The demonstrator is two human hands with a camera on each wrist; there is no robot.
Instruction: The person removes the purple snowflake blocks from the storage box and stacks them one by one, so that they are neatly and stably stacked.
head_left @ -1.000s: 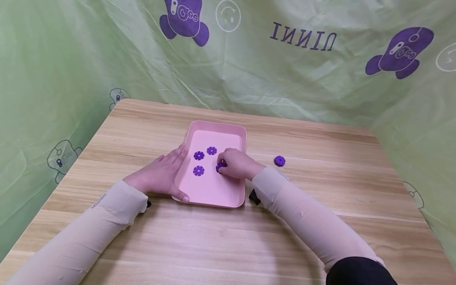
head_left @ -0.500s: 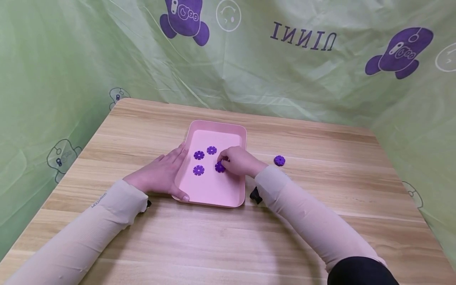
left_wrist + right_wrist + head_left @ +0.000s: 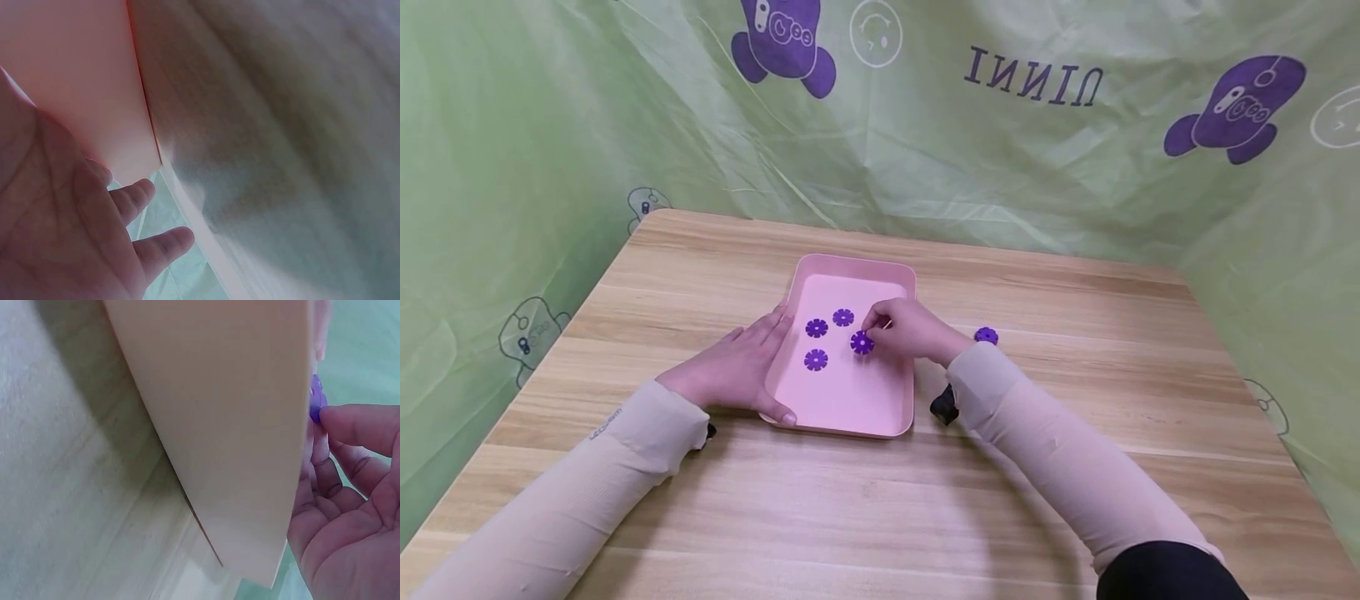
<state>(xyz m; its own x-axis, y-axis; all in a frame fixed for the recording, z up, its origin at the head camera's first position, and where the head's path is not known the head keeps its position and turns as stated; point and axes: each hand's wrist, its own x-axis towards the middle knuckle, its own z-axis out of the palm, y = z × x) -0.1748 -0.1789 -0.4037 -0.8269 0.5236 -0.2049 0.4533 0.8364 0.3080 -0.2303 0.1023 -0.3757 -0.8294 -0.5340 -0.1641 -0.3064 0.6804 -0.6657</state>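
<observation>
My right hand [image 3: 913,329] pinches a purple notched snowflake disc [image 3: 861,342] between thumb and fingertips, over the right half of the pink tray [image 3: 842,408]. In the right wrist view the disc [image 3: 317,400] shows edge-on beyond the tray wall [image 3: 219,412]. Three more purple discs [image 3: 816,360] lie flat in the tray, left of the held one. My left hand [image 3: 733,367] rests along the tray's left side, its fingers extended and its thumb at the near left corner. The left wrist view shows that palm [image 3: 56,200] against the outer wall [image 3: 94,81].
On the wooden table [image 3: 865,517], right of the tray, another purple piece [image 3: 986,335] lies beside my right sleeve [image 3: 1037,425], partly covered by it. Green printed cloth [image 3: 925,167] hangs behind and at both sides of the table.
My right hand has shifted slightly up and to the right in the head view, and more of the pinched disc shows. The right sleeve now overlaps the purple piece on the table. The left hand stays put.
</observation>
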